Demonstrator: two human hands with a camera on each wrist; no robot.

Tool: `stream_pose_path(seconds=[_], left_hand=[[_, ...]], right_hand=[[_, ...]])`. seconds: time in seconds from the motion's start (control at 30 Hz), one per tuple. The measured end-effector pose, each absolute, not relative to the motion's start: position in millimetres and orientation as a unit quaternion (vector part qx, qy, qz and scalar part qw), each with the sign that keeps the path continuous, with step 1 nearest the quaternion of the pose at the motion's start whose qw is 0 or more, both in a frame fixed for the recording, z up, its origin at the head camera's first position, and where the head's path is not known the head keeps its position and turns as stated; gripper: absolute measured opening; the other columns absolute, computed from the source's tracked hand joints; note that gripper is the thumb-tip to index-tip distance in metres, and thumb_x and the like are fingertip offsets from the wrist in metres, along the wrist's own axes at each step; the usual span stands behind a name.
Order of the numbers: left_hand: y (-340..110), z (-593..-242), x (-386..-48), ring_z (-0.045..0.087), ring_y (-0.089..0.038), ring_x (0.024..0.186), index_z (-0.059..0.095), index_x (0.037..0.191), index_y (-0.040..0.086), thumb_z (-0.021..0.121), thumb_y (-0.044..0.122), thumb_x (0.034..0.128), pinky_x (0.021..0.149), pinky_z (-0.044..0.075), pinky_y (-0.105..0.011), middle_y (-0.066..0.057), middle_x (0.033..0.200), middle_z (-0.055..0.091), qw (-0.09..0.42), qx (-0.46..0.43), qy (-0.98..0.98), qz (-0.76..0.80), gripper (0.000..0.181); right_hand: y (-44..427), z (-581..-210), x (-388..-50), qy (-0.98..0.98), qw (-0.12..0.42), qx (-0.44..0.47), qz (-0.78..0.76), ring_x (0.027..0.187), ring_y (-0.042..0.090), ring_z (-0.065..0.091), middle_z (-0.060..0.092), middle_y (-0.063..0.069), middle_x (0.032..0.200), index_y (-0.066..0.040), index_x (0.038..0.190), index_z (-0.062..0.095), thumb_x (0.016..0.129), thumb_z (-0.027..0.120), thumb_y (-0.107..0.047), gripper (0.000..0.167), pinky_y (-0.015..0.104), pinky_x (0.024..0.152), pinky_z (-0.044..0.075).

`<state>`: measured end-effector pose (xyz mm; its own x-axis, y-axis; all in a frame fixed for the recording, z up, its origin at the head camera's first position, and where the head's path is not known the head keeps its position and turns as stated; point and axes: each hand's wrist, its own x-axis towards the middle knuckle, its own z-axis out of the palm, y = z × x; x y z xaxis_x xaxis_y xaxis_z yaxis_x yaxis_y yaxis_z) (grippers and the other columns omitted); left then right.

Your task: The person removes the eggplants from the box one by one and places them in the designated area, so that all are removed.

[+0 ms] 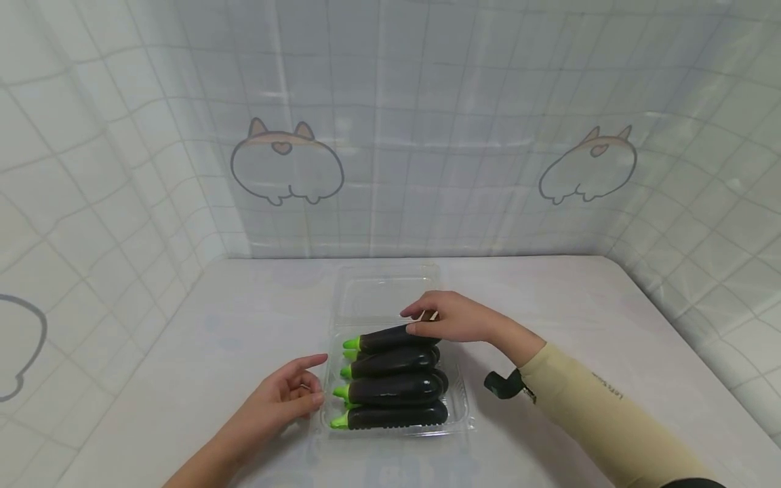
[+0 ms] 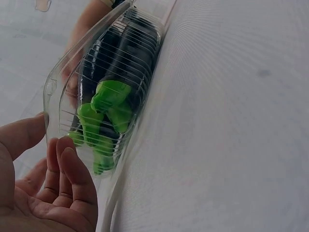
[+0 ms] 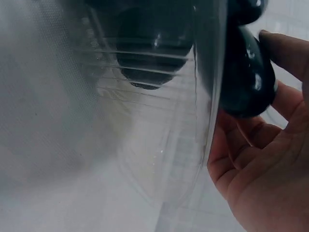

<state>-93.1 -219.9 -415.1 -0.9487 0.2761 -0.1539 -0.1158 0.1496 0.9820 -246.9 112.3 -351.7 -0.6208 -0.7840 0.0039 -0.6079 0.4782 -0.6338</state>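
Several glossy dark eggplants with bright green stem ends lie stacked in a clear plastic clamshell box, stems to the left. At the back of the stack, my right hand grips the blunt right end of the topmost eggplant. The right wrist view shows the thumb and fingers about this rounded end, above the box rim. Beside the box's left edge is my left hand, fingers loosely bent. In the left wrist view, its fingertips are at the clear rim, with nothing pinched between them.
The box's clear lid lies folded back behind it on the pale table. White gridded sheets with cartoon animal outlines enclose the table at the back and sides. A dark strap piece hangs by the right sleeve.
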Motion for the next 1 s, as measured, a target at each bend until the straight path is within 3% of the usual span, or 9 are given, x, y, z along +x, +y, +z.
stream_pose_path(seconds=[0.1,0.43,0.63,0.8,1.0], left_hand=[[-220,-415,-94,0.057,-0.02,0.086,0.036,0.149,0.005,0.07,0.013,0.0932,0.071,0.052,-0.029,-0.017,0.106,0.056,0.152,0.051,0.744,0.649,0.066],[-220,-415,-96,0.057,-0.021,0.086,0.036,0.149,0.005,0.07,0.013,0.0931,0.071,0.052,-0.03,-0.017,0.105,0.055,0.15,0.049,0.744,0.649,0.066],[-221,-416,-97,0.057,-0.019,0.085,0.036,0.149,0.004,0.069,0.012,0.0935,0.07,0.052,-0.028,-0.017,0.105,0.055,0.147,0.056,0.741,0.653,0.065],[-221,-416,-97,0.057,-0.018,0.085,0.036,0.149,0.004,0.069,0.012,0.0937,0.069,0.051,-0.028,-0.016,0.105,0.055,0.147,0.057,0.739,0.655,0.065],[-220,-415,-97,0.057,-0.018,0.084,0.036,0.149,0.003,0.069,0.012,0.0933,0.068,0.051,-0.028,-0.016,0.105,0.055,0.147,0.053,0.741,0.653,0.065]], right_hand=[[108,-350,-244,0.856,0.12,-0.433,-0.255,0.101,0.01,0.059,0.063,-0.003,0.115,-0.013,0.126,0.069,0.096,0.065,-0.036,0.038,0.029,0.084,0.051],[102,-342,-234,0.874,0.064,-0.451,-0.169,0.103,0.012,0.06,0.066,-0.005,0.114,-0.015,0.118,0.071,0.092,0.069,-0.035,0.033,0.031,0.089,0.048],[101,-340,-232,0.878,0.066,-0.441,-0.174,0.091,0.006,0.059,0.066,-0.009,0.106,-0.017,0.118,0.068,0.09,0.071,-0.031,0.032,0.028,0.082,0.049],[103,-341,-232,0.882,0.065,-0.43,-0.183,0.089,0.008,0.056,0.062,-0.007,0.106,-0.017,0.124,0.068,0.087,0.071,-0.029,0.039,0.028,0.079,0.049],[105,-341,-232,0.882,0.074,-0.421,-0.2,0.089,0.005,0.057,0.064,-0.012,0.107,-0.021,0.119,0.069,0.086,0.07,-0.027,0.034,0.027,0.078,0.049]])
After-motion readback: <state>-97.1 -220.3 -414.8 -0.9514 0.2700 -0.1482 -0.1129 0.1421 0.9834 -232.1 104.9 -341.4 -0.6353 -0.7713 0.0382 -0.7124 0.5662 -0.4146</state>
